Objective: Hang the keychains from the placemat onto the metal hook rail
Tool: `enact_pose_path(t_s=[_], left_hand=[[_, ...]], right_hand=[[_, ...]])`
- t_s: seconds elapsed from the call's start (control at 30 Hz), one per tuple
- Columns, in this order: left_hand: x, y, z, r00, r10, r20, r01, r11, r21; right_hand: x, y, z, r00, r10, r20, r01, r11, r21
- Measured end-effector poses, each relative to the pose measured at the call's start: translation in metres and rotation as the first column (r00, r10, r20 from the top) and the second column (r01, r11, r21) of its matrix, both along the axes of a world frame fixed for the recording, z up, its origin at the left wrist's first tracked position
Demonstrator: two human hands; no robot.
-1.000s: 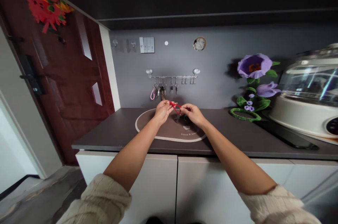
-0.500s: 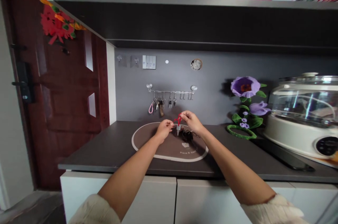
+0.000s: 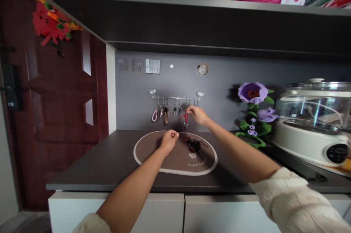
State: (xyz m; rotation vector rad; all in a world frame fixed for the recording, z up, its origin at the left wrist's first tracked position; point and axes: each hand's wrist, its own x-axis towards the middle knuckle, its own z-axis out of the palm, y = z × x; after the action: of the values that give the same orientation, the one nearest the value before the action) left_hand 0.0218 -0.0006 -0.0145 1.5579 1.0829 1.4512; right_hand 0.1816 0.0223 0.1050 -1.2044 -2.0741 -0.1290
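My right hand (image 3: 197,115) pinches a red string loop (image 3: 185,116) with a small key hanging from it, raised just below the metal hook rail (image 3: 175,98) on the grey wall. Several keys (image 3: 164,110) hang from that rail. My left hand (image 3: 169,140) hovers over the brown oval mat (image 3: 153,152) with its fingers curled and nothing visible in them. A dark bunch of keys (image 3: 194,144) lies on the mat to the right of the left hand.
A purple artificial flower (image 3: 253,94) stands on the counter at right, beside a white appliance with a glass lid (image 3: 312,119). A dark red door (image 3: 55,108) is at left. A shelf (image 3: 192,6) with boxes and a pink basket hangs overhead.
My right hand lifted the red string and key from above the mat up toward the hook rail. My left hand let go of the string and dropped toward the mat.
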Motion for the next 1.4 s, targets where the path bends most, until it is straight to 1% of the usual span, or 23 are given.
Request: enact_pose_path(t_s=[0.17, 0.27, 0.37, 0.5, 0.63, 0.77, 0.93, 1.2, 1.3, 1.4], left_hand=[[-0.002, -0.002, 0.002, 0.997, -0.065, 0.051, 0.068, 0.996, -0.061], [-0.003, -0.004, 0.003, 0.991, -0.117, 0.066, 0.121, 0.991, -0.060], [-0.002, -0.004, 0.003, 0.988, -0.141, 0.069, 0.145, 0.988, -0.054], [-0.001, -0.001, 0.001, 0.986, -0.149, 0.070, 0.153, 0.987, -0.057], [-0.001, 0.000, 0.001, 0.988, -0.142, 0.067, 0.147, 0.987, -0.070], [-0.001, 0.000, 0.001, 0.989, -0.131, 0.066, 0.136, 0.987, -0.083], [-0.001, 0.001, 0.000, 0.988, -0.138, 0.071, 0.144, 0.985, -0.090], [-0.001, 0.002, 0.000, 0.987, -0.136, 0.082, 0.142, 0.987, -0.077], [-0.001, 0.003, -0.001, 0.989, -0.129, 0.077, 0.136, 0.987, -0.083], [-0.001, 0.003, 0.000, 0.989, -0.130, 0.068, 0.135, 0.987, -0.086]], right_hand=[[-0.001, 0.012, 0.020, 0.995, -0.093, 0.023, 0.092, 0.995, 0.037], [-0.002, 0.019, 0.029, 0.986, -0.164, 0.036, 0.162, 0.985, 0.064], [-0.003, 0.027, 0.036, 0.970, -0.239, 0.045, 0.236, 0.969, 0.074], [-0.006, 0.035, 0.040, 0.945, -0.319, 0.066, 0.313, 0.946, 0.086], [-0.007, 0.040, 0.042, 0.918, -0.388, 0.081, 0.382, 0.920, 0.086], [-0.007, 0.044, 0.043, 0.899, -0.426, 0.102, 0.421, 0.905, 0.063], [-0.007, 0.047, 0.042, 0.883, -0.449, 0.140, 0.447, 0.893, 0.046], [-0.011, 0.048, 0.037, 0.842, -0.495, 0.216, 0.477, 0.869, 0.133], [-0.011, 0.047, 0.034, 0.843, -0.493, 0.217, 0.476, 0.870, 0.130], [-0.009, 0.048, 0.030, 0.862, -0.469, 0.194, 0.455, 0.883, 0.113]])
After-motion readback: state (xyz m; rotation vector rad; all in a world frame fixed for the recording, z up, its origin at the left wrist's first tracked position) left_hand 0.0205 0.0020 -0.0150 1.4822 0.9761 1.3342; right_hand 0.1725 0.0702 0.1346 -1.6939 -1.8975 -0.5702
